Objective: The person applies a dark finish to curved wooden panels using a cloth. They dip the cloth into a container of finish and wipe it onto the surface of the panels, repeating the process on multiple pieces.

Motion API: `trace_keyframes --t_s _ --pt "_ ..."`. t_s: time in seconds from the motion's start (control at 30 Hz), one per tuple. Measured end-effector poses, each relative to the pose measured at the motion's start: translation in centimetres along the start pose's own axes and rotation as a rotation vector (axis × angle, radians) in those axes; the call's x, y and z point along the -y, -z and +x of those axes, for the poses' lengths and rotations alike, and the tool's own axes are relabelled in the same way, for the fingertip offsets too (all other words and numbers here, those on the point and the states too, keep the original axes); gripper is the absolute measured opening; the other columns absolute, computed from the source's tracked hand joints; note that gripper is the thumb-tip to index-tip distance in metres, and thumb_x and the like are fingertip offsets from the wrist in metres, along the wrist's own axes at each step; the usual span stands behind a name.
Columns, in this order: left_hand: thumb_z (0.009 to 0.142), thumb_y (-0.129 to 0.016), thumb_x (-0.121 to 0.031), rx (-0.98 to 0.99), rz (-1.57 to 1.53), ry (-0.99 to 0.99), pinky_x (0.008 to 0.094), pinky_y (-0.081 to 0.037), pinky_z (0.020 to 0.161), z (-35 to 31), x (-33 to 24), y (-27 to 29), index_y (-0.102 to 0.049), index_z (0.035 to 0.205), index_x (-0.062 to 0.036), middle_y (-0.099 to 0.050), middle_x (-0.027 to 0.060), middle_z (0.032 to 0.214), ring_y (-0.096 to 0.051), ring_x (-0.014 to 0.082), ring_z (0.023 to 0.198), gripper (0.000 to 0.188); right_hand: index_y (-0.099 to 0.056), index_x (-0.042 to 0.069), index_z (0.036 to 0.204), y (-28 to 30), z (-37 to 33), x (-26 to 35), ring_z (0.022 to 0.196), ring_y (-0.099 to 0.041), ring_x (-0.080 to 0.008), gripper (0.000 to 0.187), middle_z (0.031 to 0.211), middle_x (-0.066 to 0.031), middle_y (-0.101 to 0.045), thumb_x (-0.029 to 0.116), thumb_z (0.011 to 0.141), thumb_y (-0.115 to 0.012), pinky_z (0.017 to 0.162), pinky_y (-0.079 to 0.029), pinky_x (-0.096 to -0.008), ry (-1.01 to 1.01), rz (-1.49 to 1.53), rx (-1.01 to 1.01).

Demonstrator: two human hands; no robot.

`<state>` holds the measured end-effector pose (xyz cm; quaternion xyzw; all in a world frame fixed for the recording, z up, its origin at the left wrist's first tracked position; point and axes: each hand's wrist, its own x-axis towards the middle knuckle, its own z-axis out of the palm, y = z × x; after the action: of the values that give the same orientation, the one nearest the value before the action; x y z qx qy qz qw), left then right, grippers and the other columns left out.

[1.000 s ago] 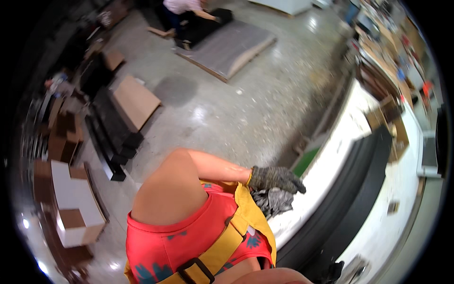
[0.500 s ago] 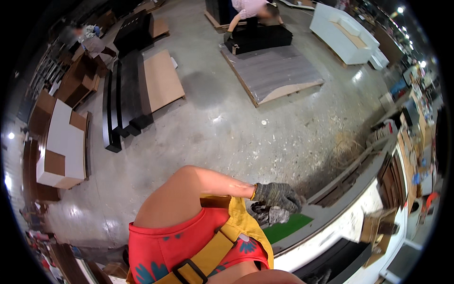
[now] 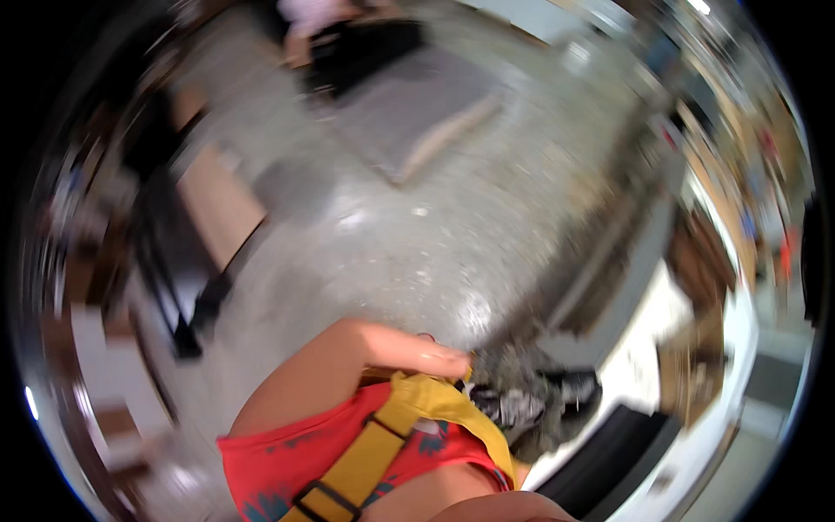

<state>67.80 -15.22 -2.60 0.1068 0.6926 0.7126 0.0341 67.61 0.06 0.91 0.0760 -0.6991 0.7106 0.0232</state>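
Observation:
Motion blur smears the whole head view. My left hand [image 3: 513, 365], in a grey knitted glove with a yellow cuff, reaches in at the lower middle, next to a crumpled grey, white and black bundle [image 3: 515, 404], perhaps cloth or plastic. Just below that bundle is my right hand [image 3: 541, 442], also gloved in grey, with a bit of bare wrist showing. Black glossy material [image 3: 576, 387] lies to the right of both hands. The fingers of both hands are too smeared to show their grip. Beside them runs a white worktop [image 3: 639, 365].
A long black piece [image 3: 609, 461] lies on the worktop, near a cardboard box [image 3: 691, 361]. Grey boards [image 3: 609, 278] line its left side. Farther off, a co-worker [image 3: 317, 17] bends over black panels [image 3: 365, 52] on a grey stack [image 3: 426, 109]. Dark panels [image 3: 174, 252] stand at left.
The view has swung, so the floor stacks sit further left. My right hand has come up from the black piece to the crumpled bundle near my left hand. The green strip is out of sight.

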Motion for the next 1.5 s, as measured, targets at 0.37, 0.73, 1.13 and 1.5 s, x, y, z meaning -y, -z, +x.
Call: trace_keyframes --t_s 0.37,0.73,1.13,1.5 --pt "0.087 -0.063 -0.014 0.195 -0.141 0.259 0.0289 -0.045 0.093 15.4 -5.2 -7.0 -0.062 0.118 0.0037 -0.066 0.0087 0.114 -0.06 0.0166 0.104 0.036 -0.056 0.004 0.125 9.4 8.9 0.8 0.111 -0.055 -0.0357 0.052 0.124 -0.018 -0.056 0.006 0.075 -0.068 0.095 -0.046 -0.0421 0.321 -0.575 -0.351" --pt "0.084 -0.067 -0.009 0.151 0.055 0.08 0.0313 -0.048 0.091 27.8 -3.2 -8.3 -0.058 0.126 0.002 -0.067 0.0136 0.117 -0.064 0.0196 0.105 0.044 -0.059 0.002 0.124 20.4 4.8 6.2 0.106 -0.062 -0.0223 0.049 0.124 -0.0152 -0.058 -0.004 0.077 -0.069 0.086 -0.053 -0.0316 -0.224 -0.253 -0.316" --pt "0.078 -0.076 -0.021 0.158 0.309 -0.066 0.031 -0.052 0.081 38.5 -0.5 -8.5 -0.066 0.117 -0.0064 -0.071 0.0101 0.1 -0.067 0.0183 0.087 0.042 -0.063 0.011 0.122 27.2 15.0 13.2 0.117 -0.059 -0.0263 0.042 0.129 -0.0108 -0.06 0.019 0.082 -0.074 0.099 -0.047 -0.0391 -0.274 -0.842 -0.276" --pt "0.08 -0.07 -0.019 0.197 0.241 0.053 0.0326 -0.052 0.084 42.0 2.4 -5.1 -0.065 0.12 -0.0059 -0.071 0.0127 0.105 -0.068 0.0206 0.093 0.042 -0.052 0.004 0.13 28.2 41.8 3.2 0.115 -0.056 -0.0364 0.071 0.121 -0.0216 -0.06 0.047 0.077 -0.07 0.093 -0.047 -0.0433 0.02 -1.229 -0.175"
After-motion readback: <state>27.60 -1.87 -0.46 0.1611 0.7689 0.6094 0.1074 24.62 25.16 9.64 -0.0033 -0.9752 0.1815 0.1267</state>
